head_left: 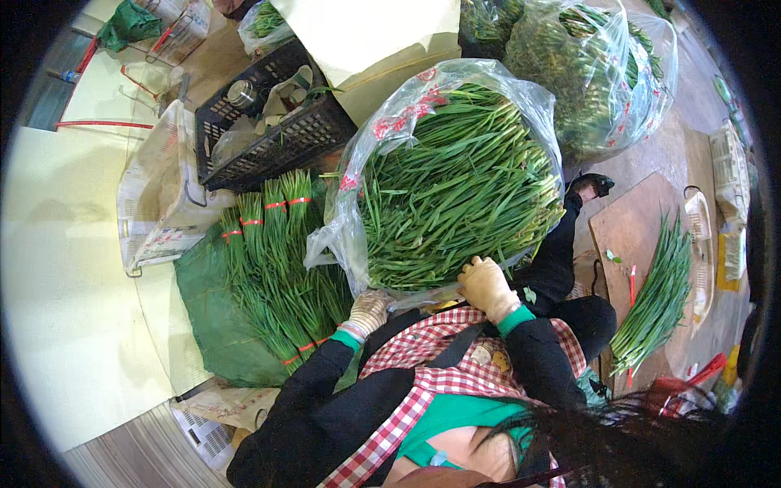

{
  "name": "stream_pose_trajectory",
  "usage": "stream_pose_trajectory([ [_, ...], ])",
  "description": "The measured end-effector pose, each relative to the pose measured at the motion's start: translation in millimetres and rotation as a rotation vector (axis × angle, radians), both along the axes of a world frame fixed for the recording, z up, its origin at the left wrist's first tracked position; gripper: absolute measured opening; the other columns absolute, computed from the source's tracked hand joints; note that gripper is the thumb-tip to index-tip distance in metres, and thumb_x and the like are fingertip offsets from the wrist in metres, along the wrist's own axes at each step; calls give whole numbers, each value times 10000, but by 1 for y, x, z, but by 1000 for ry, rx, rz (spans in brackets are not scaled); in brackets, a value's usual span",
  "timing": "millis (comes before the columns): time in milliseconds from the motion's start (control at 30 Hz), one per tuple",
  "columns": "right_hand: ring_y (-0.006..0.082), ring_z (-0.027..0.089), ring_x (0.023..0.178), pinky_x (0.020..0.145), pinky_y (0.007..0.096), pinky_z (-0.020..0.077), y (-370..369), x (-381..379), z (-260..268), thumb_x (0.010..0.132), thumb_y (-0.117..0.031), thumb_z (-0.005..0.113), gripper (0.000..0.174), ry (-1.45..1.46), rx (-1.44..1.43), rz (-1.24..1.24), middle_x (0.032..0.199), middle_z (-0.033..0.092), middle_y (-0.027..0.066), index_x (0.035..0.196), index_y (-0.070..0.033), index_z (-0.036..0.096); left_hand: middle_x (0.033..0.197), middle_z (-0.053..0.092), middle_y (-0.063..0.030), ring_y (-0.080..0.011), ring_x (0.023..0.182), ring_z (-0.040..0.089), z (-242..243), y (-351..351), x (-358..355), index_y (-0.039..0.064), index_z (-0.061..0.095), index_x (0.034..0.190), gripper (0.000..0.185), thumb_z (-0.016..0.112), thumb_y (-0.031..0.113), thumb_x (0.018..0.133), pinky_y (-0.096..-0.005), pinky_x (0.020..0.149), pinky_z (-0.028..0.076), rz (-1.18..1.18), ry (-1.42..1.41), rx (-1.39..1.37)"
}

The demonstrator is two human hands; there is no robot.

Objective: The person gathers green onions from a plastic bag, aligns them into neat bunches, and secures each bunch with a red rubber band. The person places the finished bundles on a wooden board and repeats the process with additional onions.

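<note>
A large clear plastic bag (531,91) with red print stands before me, its mouth folded back around a heap of loose garlic chives (454,195). My left hand (369,312), in a pale glove, grips the bag's near edge at the left. On the same edge, farther right, the curled fingers of my gloved right hand (488,288) hold the plastic, close to the leaves. Left of the bag, several chive bundles (280,262) bound with red ties lie on a green sheet (210,317).
A black plastic crate (274,131) holding small items sits beyond the bundles, beside a white crate (155,189). At right, loose chives (656,299) and a red strip (632,293) lie on a brown board (628,213). Another filled plastic bag (567,91) stands at the back right.
</note>
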State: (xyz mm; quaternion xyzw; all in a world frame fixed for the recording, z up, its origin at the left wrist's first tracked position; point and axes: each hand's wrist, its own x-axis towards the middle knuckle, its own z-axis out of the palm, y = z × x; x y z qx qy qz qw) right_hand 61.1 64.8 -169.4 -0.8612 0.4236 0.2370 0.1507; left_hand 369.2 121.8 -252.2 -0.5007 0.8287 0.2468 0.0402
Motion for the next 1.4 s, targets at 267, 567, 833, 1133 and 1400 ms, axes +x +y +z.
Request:
stream_pose_trajectory([
  [267, 269, 633, 859, 753, 409, 499, -7, -64, 6, 829, -286, 627, 234, -465, -87, -291, 865, 668, 56, 1011, -158, 702, 949, 682, -160, -316, 952, 633, -51, -11, 75, 80, 687, 979, 212, 570, 125, 809, -386, 874, 492, 241, 206, 87],
  [567, 243, 634, 905, 890, 382, 453, 8, -86, 20, 814, -239, 641, 206, -473, -112, -365, 875, 674, 31, 985, -152, 717, 874, 674, -205, -364, 778, 667, -10, -129, 111, -14, 638, 922, 303, 457, 229, 930, -459, 691, 554, 884, 407, 649],
  [833, 283, 650, 705, 644, 367, 501, -9, -104, 45, 888, -180, 637, 159, -933, -475, -1392, 756, 655, 121, 1016, -93, 678, 1207, 611, -185, -334, 1121, 587, 148, -204, -185, 34, 601, 1202, 537, 744, 356, 796, -381, 967, 460, 144, 499, -317],
  [1133, 318, 611, 865, 770, 406, 488, -24, -93, 14, 850, -189, 689, 342, -939, -518, -1590, 954, 604, 151, 1109, -26, 538, 1160, 552, -180, -357, 1090, 536, 110, -201, -287, 14, 460, 1299, 888, 816, 499, 646, -461, 923, 440, 304, 78, -315],
  [1400, 182, 603, 815, 748, 313, 502, -24, -92, -7, 890, -120, 656, 246, -1140, -604, -1721, 926, 617, 87, 1084, -27, 537, 1068, 612, -180, -355, 1031, 581, 115, -218, -281, 1, 568, 1171, 771, 830, 476, 622, -456, 885, 462, 168, 29, -409],
])
